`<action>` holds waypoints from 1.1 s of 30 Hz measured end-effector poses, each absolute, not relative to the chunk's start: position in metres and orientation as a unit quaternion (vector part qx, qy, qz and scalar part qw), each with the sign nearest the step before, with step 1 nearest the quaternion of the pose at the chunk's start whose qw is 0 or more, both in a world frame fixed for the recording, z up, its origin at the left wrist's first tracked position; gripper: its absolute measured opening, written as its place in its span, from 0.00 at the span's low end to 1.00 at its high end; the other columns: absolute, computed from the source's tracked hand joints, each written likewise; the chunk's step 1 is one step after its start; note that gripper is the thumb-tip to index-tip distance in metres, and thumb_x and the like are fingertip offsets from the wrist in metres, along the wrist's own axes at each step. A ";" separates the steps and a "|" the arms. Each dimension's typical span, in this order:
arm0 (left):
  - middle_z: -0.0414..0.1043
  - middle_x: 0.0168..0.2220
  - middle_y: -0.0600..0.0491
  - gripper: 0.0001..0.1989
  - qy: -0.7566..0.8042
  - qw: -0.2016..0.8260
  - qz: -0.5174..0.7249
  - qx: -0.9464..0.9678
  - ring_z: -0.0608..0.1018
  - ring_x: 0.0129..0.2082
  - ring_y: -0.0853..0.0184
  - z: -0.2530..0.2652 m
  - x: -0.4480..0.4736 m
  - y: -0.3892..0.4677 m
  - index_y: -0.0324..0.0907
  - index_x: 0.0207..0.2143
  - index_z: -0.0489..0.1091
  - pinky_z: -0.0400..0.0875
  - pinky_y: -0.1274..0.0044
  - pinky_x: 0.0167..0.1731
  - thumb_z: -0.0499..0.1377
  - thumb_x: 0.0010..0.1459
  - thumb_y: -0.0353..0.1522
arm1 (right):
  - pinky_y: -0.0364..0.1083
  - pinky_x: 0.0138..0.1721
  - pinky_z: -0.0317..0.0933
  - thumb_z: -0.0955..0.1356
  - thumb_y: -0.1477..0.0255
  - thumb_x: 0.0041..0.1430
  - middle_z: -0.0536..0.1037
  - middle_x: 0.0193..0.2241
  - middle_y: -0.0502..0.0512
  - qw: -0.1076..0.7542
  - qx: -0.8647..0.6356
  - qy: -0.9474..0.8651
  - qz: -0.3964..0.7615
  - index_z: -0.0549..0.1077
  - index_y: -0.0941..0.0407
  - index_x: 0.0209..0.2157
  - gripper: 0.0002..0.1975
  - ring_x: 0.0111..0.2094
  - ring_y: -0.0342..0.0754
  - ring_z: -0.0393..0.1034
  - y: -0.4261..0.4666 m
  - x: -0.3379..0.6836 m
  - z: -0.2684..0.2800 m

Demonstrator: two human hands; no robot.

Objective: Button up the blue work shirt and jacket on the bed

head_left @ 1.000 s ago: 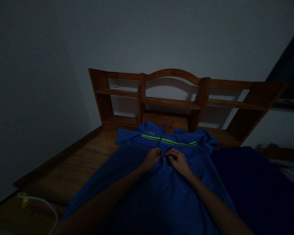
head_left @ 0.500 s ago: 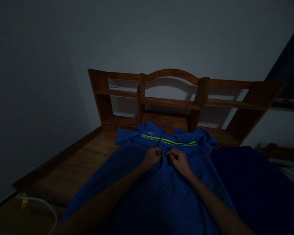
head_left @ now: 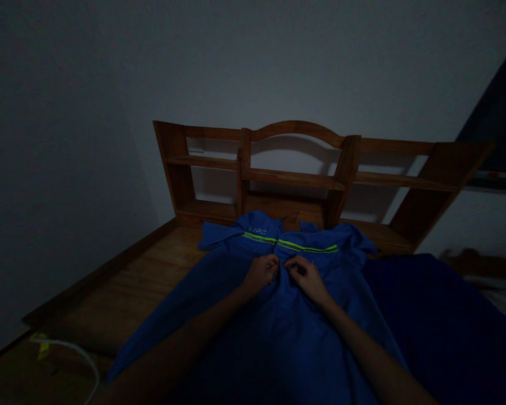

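A blue work shirt (head_left: 312, 332) lies spread out in front of me, with yellow-green stripes across its chest and pale letters on its left part. Both hands work at its front middle, just below the stripes. My left hand (head_left: 261, 271) is closed, fingertips pinched on the shirt's front edge. My right hand (head_left: 307, 277) has its thumb and fingers curled in a pinch on the cloth just right of that edge. Any button or fastener between the fingertips is too dark and small to make out.
A wooden headboard with shelves (head_left: 295, 179) stands against the wall behind the shirt. Wooden boards (head_left: 152, 275) show at left, and a dark blue cloth (head_left: 442, 315) lies at right. A white cable (head_left: 78, 349) with a yellow tag curves at the lower left.
Hardly anything differs. The fingers of my left hand have shifted slightly at the shirt's edge, and my right fingers have curled a little; the shirt lies as before.
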State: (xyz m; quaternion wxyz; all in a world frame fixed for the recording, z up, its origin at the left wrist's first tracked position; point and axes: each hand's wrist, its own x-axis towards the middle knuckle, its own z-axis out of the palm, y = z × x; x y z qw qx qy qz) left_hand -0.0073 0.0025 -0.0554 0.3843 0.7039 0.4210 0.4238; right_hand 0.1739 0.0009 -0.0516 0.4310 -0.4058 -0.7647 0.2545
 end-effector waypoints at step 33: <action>0.69 0.22 0.57 0.06 0.467 0.562 0.492 0.474 0.74 0.24 0.69 -0.070 0.003 0.014 0.37 0.24 0.66 0.72 0.78 0.27 0.62 0.42 0.27 | 0.41 0.30 0.59 0.67 0.72 0.54 0.71 0.31 0.51 0.395 -0.404 -0.801 0.200 0.71 0.56 0.32 0.03 0.28 0.42 0.66 0.005 0.170 -0.057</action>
